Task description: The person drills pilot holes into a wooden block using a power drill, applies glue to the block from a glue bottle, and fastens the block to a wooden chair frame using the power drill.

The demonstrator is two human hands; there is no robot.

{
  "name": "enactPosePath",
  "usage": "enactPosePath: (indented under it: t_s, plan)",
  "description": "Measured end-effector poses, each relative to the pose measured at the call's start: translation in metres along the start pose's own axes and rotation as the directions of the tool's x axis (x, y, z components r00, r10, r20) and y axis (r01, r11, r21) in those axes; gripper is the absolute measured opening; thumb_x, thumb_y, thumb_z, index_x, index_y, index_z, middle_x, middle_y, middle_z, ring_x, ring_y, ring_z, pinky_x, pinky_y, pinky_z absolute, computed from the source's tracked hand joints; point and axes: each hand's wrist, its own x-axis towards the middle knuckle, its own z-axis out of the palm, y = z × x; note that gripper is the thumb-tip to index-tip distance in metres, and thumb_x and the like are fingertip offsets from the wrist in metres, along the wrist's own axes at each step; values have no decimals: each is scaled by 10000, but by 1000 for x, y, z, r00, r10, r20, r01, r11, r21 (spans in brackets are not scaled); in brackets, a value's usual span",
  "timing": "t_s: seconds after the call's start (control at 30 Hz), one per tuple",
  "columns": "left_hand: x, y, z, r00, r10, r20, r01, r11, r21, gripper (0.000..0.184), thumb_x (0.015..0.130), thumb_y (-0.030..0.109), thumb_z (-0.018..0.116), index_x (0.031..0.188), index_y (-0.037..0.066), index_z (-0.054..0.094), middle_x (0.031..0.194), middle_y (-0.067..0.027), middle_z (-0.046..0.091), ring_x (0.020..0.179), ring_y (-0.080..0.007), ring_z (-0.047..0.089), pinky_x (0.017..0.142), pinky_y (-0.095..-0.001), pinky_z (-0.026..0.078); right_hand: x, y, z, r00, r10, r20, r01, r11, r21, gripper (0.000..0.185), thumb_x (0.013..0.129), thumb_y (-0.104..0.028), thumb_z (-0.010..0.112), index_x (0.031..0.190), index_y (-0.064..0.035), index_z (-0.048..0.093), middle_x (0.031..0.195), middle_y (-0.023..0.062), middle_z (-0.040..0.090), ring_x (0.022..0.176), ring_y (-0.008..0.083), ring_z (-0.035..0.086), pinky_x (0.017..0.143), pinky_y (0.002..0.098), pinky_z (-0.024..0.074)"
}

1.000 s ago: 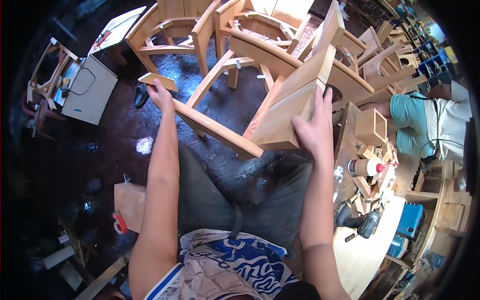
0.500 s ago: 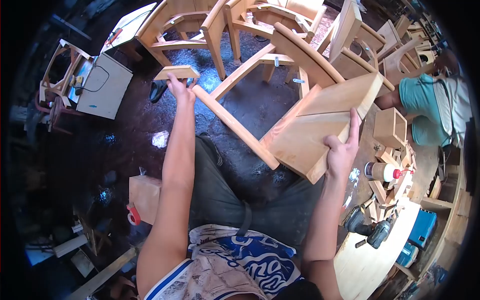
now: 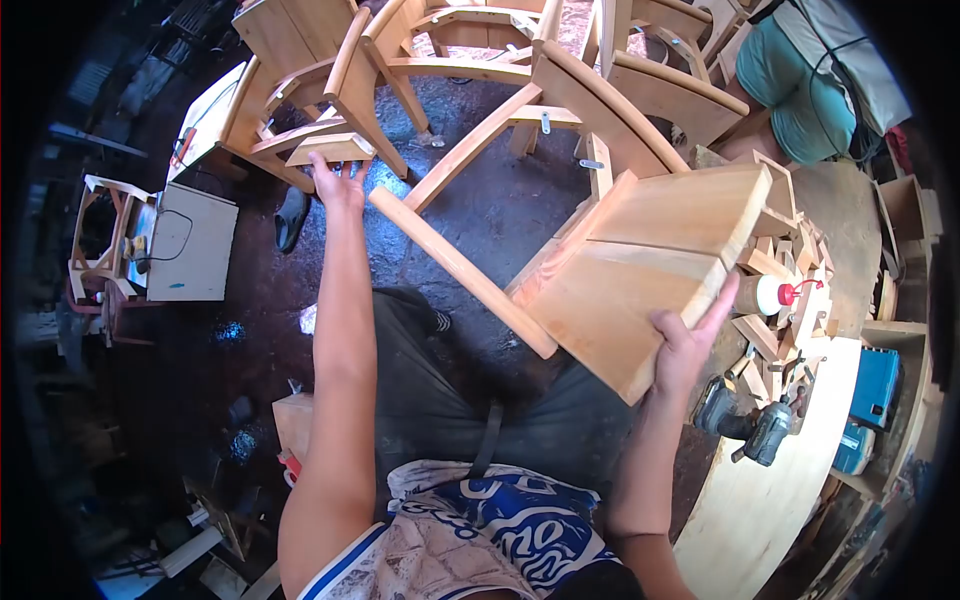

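A wooden chair (image 3: 640,275) hangs tilted over the floor before my legs, its two-board panel toward the right. My right hand (image 3: 685,350) grips that panel's lower right edge, thumb on the face and fingers along the edge. At the upper left, my left hand (image 3: 338,180) holds a small flat wooden piece (image 3: 333,149), with its fingers partly behind it. That piece is apart from the chair's round-edged rail (image 3: 460,270). Metal brackets (image 3: 591,164) show inside the chair frame.
More wooden chairs (image 3: 460,68) stand ahead. On the right are a bench with wood offcuts (image 3: 757,337), a glue bottle (image 3: 770,295), a drill (image 3: 768,433) and blue cases (image 3: 874,386). Another person (image 3: 800,90) is at upper right. A dark shoe (image 3: 291,220) lies on the floor.
The chair has tilted, its panel moving right and down with my right hand. My left hand shifted right with the wooden piece, then slightly back left; its fingers now look more spread.
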Motion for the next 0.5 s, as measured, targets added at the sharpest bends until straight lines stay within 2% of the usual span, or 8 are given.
enactPosePath:
  t_s: [0.07,0.1,0.17,0.2,0.3,0.37,0.43,0.5]
  plan:
    - [-16,-4,6,992,-55,112,50,998,44,601,1043,541,432,1508,185,302,1488,-107,384,1371,-373,396,1030,-688,425,-3,9,-17,991,35,-126,-20,993,113,1035,640,79,585,1590,-28,188,1471,172,433,1210,265,547,1022,333,444]
    - [-23,-9,7,992,-62,109,57,997,53,601,1043,541,432,1508,185,302,1488,-107,384,1371,-373,396,1030,-688,425,-2,13,-25,991,44,-130,-30,994,110,1035,640,79,585,1590,-28,188,1471,172,433,1210,265,547,1022,333,444]
    - [-36,-15,15,961,-154,231,156,988,9,643,1035,564,428,1517,155,313,1509,-83,372,1390,-360,381,1087,-680,367,-1,18,-43,990,135,38,-140,969,201,952,653,77,588,1547,-9,275,1358,150,523,1164,246,571,996,342,461]
    - [-40,-13,19,963,-166,212,174,985,-20,663,1031,577,422,1524,145,318,1534,-71,352,1401,-352,373,1098,-669,360,-2,25,-53,963,266,47,-270,939,213,822,672,69,583,1465,13,375,1242,125,587,1110,218,596,970,340,478]
    - [-38,-16,16,955,-216,205,231,971,-55,641,1036,571,398,1507,141,329,1543,-80,344,1410,-369,368,1112,-705,336,-2,24,-55,957,281,68,-289,936,203,724,681,69,572,1391,24,439,1190,110,609,1044,202,619,914,325,503]
    - [-32,-16,7,936,-256,241,297,943,-152,617,1043,553,384,1489,131,341,1540,-89,342,1418,-387,366,1116,-743,312,-2,22,-53,956,286,57,-292,941,172,714,678,72,569,1379,22,446,1175,107,612,1017,193,625,884,314,511]
    - [-29,-14,4,920,-271,283,325,931,-165,592,1049,538,372,1483,137,346,1544,-98,341,1423,-405,362,1111,-768,300,0,19,-47,953,299,57,-304,943,137,704,675,74,565,1367,20,453,1159,103,615,991,185,631,854,303,518]
    - [-38,-6,15,910,-372,182,395,911,-116,549,1059,515,360,1459,143,413,1484,-126,451,1389,-378,415,1114,-764,297,-2,12,-40,960,278,25,-278,944,177,719,665,86,557,1373,17,451,1126,101,617,932,171,633,803,291,525]
